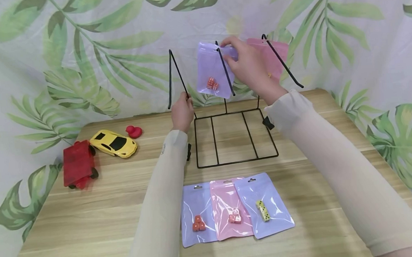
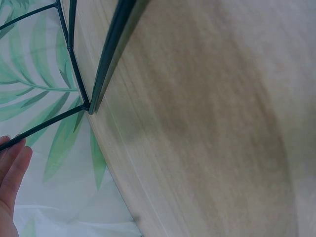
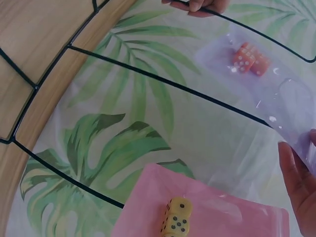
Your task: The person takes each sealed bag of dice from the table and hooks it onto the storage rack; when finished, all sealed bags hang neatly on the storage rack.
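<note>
My right hand (image 1: 249, 65) pinches the upper right edge of a purple zip bag (image 1: 206, 67) with red dice inside. This bag hangs at the middle hook of a black wire rack (image 1: 238, 162), the hook's arm crossing in front of it. On the right hook hangs a pink zip bag (image 1: 277, 57), partly behind my right hand; yellow dice show in it in the right wrist view (image 3: 222, 212). My left hand (image 1: 182, 113) grips the rack's left upright, and in the left wrist view its fingers (image 2: 15, 168) lie against the black wire.
Before the rack lie a purple bag with red dice (image 1: 196, 203), a pink bag with pinkish dice (image 1: 224, 198) and a purple bag with yellow dice (image 1: 278, 214), overlapping. At left are a red toy vehicle (image 1: 77, 162), yellow toy car (image 1: 115, 144) and red rubber duck (image 1: 134, 131).
</note>
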Available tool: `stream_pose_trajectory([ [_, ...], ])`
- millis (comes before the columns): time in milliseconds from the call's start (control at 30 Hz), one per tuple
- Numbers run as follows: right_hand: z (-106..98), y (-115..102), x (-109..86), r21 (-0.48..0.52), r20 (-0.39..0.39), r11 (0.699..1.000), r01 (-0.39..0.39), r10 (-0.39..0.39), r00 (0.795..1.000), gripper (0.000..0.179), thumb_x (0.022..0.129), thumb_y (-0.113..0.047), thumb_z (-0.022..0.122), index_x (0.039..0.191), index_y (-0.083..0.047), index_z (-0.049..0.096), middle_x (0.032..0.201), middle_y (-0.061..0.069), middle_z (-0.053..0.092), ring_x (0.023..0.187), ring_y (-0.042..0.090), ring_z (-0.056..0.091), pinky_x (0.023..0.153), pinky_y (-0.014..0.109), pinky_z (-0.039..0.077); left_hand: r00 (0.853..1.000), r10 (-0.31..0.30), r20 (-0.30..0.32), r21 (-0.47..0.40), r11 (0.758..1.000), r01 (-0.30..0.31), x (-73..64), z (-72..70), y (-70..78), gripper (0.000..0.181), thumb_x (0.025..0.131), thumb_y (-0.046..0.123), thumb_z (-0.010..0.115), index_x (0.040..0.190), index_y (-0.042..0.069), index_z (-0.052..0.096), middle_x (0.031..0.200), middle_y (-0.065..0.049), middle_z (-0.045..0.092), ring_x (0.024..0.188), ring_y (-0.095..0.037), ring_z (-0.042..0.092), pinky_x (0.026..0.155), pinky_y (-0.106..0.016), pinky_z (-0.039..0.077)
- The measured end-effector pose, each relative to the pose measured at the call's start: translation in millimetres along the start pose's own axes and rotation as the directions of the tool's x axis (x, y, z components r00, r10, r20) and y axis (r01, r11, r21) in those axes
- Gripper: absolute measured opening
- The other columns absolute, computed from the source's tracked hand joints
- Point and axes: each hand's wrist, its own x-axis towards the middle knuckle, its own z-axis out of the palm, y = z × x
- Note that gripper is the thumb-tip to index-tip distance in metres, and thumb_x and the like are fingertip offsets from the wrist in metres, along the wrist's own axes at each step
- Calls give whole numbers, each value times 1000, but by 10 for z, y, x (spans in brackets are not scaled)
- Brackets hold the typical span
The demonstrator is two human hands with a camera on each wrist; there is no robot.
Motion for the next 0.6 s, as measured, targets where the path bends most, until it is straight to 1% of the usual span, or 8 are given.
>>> stream_pose_trajectory([
  [67,11,15,33,0,4,1000,-4,4,1000,31,101,-28,57,132,-24,56,139,4,61,92,23,58,76,35,45,1000,5,-7,-1,1000,-5,6,9,0,24,107,19,41,111,3,58,96,-15,71,81,-34,67,76,-46,54],
  [167,21,29,59,-4,6,1000,-11,11,1000,31,101,-28,56,133,-25,55,139,3,61,97,22,57,81,37,46,1000,12,-15,0,1000,-12,11,16,-2,24,107,19,42,111,3,59,96,-15,71,80,-34,67,76,-47,54],
  [233,26,31,58,-4,4,1000,-16,16,1000,33,102,-27,55,134,-25,54,140,1,60,99,22,58,83,37,46,1000,15,-17,0,1000,-15,14,19,-1,23,107,19,42,111,3,59,95,-15,71,81,-34,67,76,-47,53],
  [367,48,39,23,-26,0,1000,-3,3,1000,39,102,-26,55,140,-26,50,143,1,57,110,22,60,91,40,48,1000,14,-20,-3,1000,-14,10,19,5,23,107,19,42,111,3,59,95,-15,71,81,-35,67,77,-48,53],
  [467,60,59,-26,-48,9,999,11,-11,1000,50,101,-25,55,149,-27,42,146,4,54,111,25,60,90,42,48,1000,12,-20,-9,1000,-12,0,13,5,24,107,19,42,111,3,59,96,-15,71,81,-35,68,77,-47,54],
  [500,61,67,-44,-52,18,999,9,-8,1000,54,101,-25,55,152,-28,38,146,4,53,108,25,60,88,42,48,1000,12,-20,-8,1000,-12,-1,12,3,24,107,20,42,111,3,59,96,-15,71,81,-35,68,77,-47,54],
  [600,51,94,-109,-37,47,999,-3,5,999,66,101,-24,55,159,-27,23,136,10,58,98,24,60,80,39,49,1000,18,-25,-6,1000,-18,2,7,-2,24,107,20,42,112,3,59,96,-16,71,82,-36,68,78,-48,54],
])
